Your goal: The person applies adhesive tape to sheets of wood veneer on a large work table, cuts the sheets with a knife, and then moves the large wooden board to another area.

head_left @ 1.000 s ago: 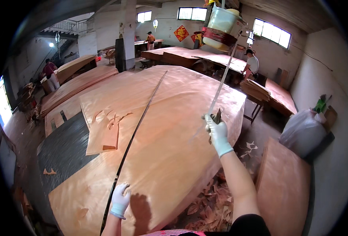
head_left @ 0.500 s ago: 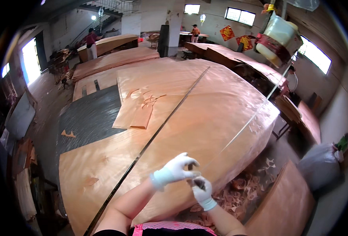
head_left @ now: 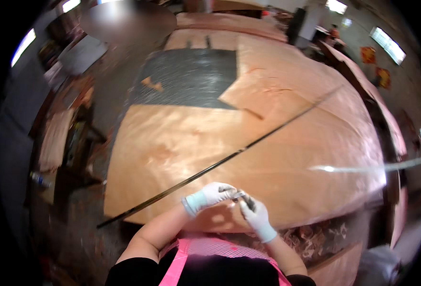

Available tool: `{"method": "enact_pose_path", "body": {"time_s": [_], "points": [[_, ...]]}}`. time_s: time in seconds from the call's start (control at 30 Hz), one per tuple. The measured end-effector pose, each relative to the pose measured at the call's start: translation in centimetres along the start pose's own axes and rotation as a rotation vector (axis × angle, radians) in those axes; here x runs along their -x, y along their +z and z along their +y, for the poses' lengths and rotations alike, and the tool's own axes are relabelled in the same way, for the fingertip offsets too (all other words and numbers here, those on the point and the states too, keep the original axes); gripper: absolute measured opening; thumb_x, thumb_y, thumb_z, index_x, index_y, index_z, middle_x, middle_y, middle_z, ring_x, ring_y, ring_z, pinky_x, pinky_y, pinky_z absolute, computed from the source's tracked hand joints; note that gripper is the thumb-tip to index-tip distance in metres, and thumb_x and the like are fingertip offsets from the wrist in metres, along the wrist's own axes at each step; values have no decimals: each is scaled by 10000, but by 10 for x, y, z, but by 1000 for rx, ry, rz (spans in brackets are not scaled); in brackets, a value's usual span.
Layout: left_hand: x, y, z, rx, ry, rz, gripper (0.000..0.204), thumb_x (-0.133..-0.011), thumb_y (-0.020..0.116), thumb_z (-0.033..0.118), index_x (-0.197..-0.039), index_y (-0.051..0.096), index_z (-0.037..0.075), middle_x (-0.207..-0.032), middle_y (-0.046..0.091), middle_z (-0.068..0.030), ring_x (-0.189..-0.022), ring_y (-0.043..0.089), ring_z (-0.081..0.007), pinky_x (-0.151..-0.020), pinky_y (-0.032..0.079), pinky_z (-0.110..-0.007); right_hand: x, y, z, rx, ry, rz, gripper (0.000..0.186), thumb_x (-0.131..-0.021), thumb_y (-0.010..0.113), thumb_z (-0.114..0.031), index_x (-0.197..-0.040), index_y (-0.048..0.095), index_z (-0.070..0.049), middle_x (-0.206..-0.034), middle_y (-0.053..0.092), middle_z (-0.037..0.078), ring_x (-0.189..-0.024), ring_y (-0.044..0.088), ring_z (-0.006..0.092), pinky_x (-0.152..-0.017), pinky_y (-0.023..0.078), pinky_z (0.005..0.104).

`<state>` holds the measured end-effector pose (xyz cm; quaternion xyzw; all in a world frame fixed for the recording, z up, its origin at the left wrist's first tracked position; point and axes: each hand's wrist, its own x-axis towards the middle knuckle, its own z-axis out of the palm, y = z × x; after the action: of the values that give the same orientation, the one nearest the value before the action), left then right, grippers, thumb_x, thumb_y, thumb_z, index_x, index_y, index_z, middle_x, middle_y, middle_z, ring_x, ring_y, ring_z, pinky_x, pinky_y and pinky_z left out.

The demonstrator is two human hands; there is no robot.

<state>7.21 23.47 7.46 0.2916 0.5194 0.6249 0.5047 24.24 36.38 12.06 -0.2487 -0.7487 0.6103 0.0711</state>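
Two gloved hands (head_left: 214, 194) (head_left: 257, 217) gripping a small dark tool (head_left: 249, 202), long axis slanting, tip forward-left

Smooth, glossy wood sheet (head_left: 286, 164)

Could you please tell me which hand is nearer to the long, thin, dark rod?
Left. The white-gloved left hand is close, on the near side of the rod; the white-gloved right hand is on that side too, farther away.
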Motion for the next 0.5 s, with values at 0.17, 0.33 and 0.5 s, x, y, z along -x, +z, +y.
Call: {"method": "enact_pose_path", "body": {"time_s": [0.17,0.33,0.5], "points": [[100,-53,-10,-150,-187,226,285,-928,671,183,-1129,689,-18,-970,726,-49,-881,635,-100,-812,514,-265,-48,68,13,-125,154,-283,446,-949,602,-148,-1364,546,5,-697,567,-18,-580,491,60,-550,432,242],[155,-85,-4,195,-258,637,210,-945,634,126,-1081,633,-35,-949,704,-103,-767,657,-148,-679,551,-293,-120,145,10,248,70,-364,495,-919,557,-232,-1367,530,-24,-989,690,217,-918,676,345,-817,526,386],[174,-140,-14,444,-84,909,212,-988,575,149,-1137,587,-1,-757,632,-32,-636,633,-99,-527,494,-182,-215,204,-6,729,-384,-482,405,-890,519,-91,-1284,608,-108,-1163,667,149,-1052,628,355,-899,507,423]]}}
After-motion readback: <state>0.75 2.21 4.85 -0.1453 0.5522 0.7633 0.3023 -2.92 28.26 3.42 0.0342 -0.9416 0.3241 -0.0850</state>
